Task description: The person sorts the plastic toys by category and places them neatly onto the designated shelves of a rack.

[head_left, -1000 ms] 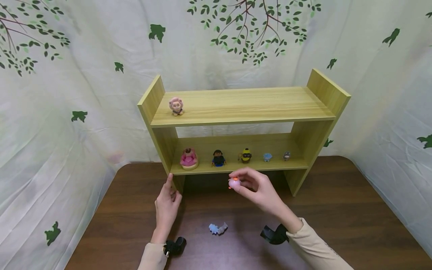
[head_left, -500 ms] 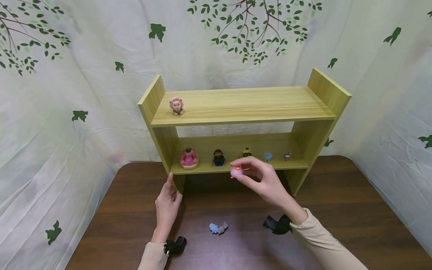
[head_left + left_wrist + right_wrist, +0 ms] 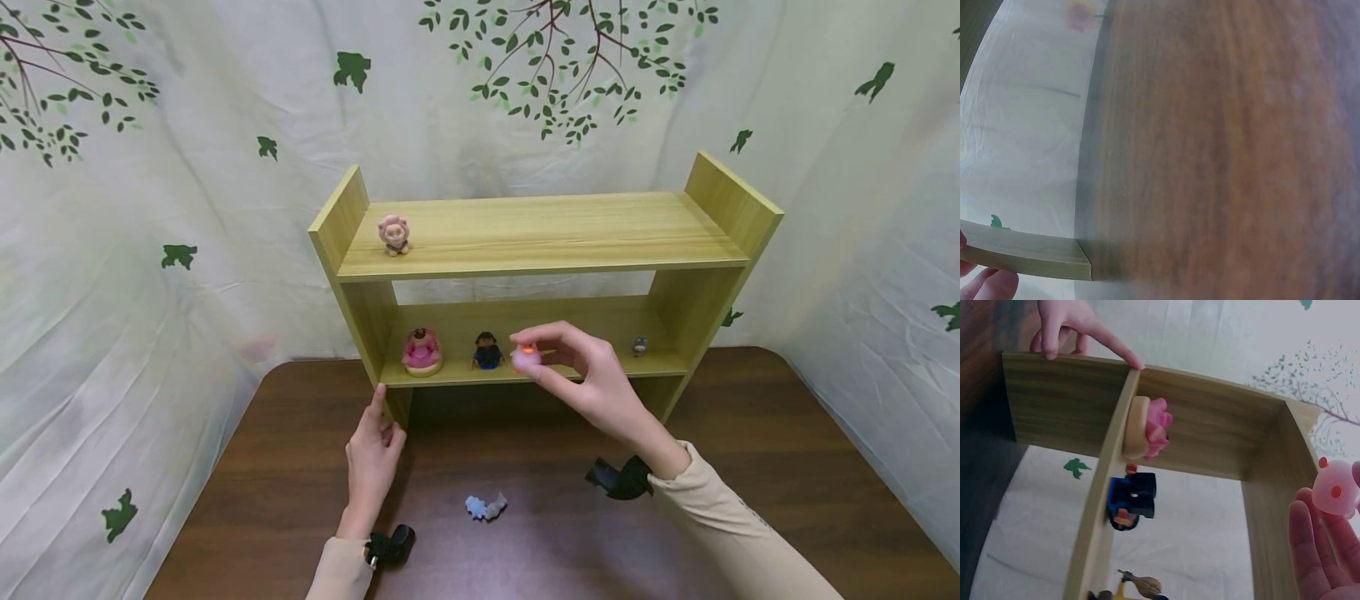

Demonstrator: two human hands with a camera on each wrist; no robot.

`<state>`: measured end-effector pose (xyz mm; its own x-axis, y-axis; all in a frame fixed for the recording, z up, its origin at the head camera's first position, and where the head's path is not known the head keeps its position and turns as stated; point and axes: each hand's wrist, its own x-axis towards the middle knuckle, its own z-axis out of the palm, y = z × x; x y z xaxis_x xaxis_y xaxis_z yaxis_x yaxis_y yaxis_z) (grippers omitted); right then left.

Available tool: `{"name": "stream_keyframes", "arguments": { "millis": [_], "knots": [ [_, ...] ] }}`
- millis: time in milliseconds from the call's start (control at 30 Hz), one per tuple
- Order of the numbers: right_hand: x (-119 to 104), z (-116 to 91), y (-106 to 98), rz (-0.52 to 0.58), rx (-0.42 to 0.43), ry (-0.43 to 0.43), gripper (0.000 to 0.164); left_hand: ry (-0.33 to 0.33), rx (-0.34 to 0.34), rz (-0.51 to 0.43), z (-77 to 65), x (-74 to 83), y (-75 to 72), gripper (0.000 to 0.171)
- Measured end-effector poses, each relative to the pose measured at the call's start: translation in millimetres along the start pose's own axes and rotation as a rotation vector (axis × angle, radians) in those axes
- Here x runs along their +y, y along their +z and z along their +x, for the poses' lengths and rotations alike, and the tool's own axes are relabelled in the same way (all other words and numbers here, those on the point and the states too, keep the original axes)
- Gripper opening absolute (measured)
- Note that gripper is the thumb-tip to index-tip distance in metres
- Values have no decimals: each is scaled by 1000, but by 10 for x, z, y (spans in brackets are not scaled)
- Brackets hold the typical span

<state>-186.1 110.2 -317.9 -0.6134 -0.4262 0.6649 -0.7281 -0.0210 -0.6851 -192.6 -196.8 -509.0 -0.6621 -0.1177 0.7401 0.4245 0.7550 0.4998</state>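
Observation:
My right hand point(image 3: 600, 387) pinches a small round pink toy figure point(image 3: 526, 358) with orange bits between thumb and fingertips. It is held before the lower shelf board, overlapping figures behind it. In the right wrist view the pink toy figure point(image 3: 1337, 489) shows orange spots. My left hand point(image 3: 371, 467) touches the front left corner of the wooden shelf point(image 3: 540, 271) with a straight index finger. On the lower board are a pink bear figure point(image 3: 422, 352), a dark-haired figure point(image 3: 487, 352) and a tiny grey figure point(image 3: 639, 346). A pink-maned figure point(image 3: 393, 235) stands on top.
A pale blue toy point(image 3: 476, 507) and a grey toy point(image 3: 496, 506) lie on the brown table point(image 3: 300, 450) between the arms. White cloth point(image 3: 187, 125) with printed leaves hangs behind and at the sides. The shelf's side panels rise above its top board.
My right hand has risen with the pink toy figure from below the lower board's front edge to the level of its figures, covering the yellow and blue ones. My left hand stays put.

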Motion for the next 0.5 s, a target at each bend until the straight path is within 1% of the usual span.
{"name": "stream_keyframes", "arguments": {
  "millis": [200, 500],
  "knots": [
    [-43, 62, -45, -16, -4, -27, 33, 0, -6, 6, -4, 3, -2, 94],
    [-96, 171, -91, 0, 2, -62, 33, -4, -9, 14, -4, 5, -1, 94]
  ]
}}
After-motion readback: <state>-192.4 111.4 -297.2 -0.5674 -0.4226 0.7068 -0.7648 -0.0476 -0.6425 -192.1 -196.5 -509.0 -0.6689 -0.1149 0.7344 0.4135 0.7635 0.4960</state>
